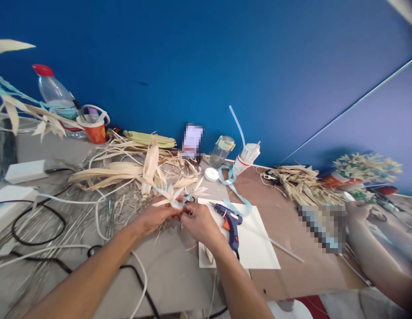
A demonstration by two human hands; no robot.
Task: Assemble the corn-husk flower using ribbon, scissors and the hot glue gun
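Both my hands meet over the middle of the table. My left hand point(159, 215) is closed on a pale flower of dried husk petals point(171, 196). Close against it, my right hand point(198, 220) has its fingers pinched at the flower's base, where a bit of light blue ribbon or stem shows; what exactly they hold is too small to make out. To the right of my right hand, a blue glue gun point(230, 223) with an orange trigger lies on white paper point(259, 243).
Dried corn husks point(109, 173) are heaped behind my left hand. Cables and thin wires cover the left side. Behind stand a phone point(192, 139), a glass jar point(221, 150) and a white cup point(241, 165). Another person's hands point(362, 215) are at the far right.
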